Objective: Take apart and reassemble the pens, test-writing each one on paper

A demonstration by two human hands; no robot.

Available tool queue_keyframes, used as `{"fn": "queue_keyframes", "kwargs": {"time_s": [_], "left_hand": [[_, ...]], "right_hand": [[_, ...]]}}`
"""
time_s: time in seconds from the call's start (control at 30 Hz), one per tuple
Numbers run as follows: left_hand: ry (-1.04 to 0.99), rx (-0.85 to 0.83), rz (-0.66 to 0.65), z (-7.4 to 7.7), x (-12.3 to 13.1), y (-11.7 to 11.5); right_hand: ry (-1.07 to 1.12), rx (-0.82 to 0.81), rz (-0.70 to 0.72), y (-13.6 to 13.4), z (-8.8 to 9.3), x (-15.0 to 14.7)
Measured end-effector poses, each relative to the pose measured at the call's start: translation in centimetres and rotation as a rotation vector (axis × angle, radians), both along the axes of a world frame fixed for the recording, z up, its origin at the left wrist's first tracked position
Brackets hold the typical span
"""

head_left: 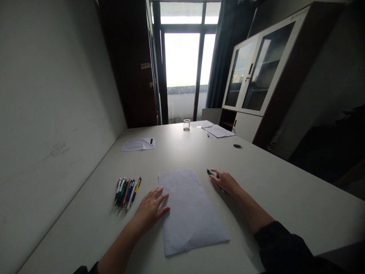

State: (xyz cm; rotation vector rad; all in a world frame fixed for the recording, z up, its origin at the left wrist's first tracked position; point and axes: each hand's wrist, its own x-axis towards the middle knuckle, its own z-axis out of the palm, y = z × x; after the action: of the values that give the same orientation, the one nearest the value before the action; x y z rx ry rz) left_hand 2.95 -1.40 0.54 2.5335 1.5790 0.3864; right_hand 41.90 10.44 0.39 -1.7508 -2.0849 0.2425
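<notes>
A white sheet of paper (189, 215) lies in front of me, its upper part filled with lines of handwriting. My left hand (152, 205) rests at its left edge, fingers spread and fingertips on the paper. To the right of the sheet, my right hand (225, 182) has its fingers closed on a green pen (210, 172), low over the tabletop. Part of that pen is hidden by the fingers. Left of my left hand, several pens (125, 193) in various colours lie side by side in a cluster.
The white table (99, 236) meets a wall at left. Farther back are a printed sheet (138, 144), a glass jar (186, 125), more papers (219, 131) with a pen (207, 133) beside them, and a round cable hole (237, 146). A glass-door cabinet (258, 112) stands at right.
</notes>
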Motion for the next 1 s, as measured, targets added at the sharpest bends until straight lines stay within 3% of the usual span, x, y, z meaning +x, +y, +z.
{"fn": "queue_keyframes", "kwargs": {"time_s": [0.13, 0.3, 0.57, 0.8, 1.0], "left_hand": [[-0.03, 0.053, -0.009, 0.2, 0.0, 0.0], [-0.1, 0.164, 0.006, 1.4, -0.8, 0.6], [0.056, 0.33, 0.404, 3.6, -6.2, 1.9], [0.134, 0.027, 0.639, 3.3, -9.9, 1.9], [0.139, -0.078, 0.664, 2.7, -10.0, 2.3]], "right_hand": [[0.016, -0.002, -0.007, 0.1, 0.0, 0.1], [0.032, 0.023, -0.031, 0.5, -0.2, 0.4], [0.077, 0.055, -0.098, 0.3, 0.2, 0.2], [0.103, 0.057, -0.106, 0.2, 0.4, 0.2], [0.118, 0.055, -0.104, 0.1, 0.5, 0.1]]}}
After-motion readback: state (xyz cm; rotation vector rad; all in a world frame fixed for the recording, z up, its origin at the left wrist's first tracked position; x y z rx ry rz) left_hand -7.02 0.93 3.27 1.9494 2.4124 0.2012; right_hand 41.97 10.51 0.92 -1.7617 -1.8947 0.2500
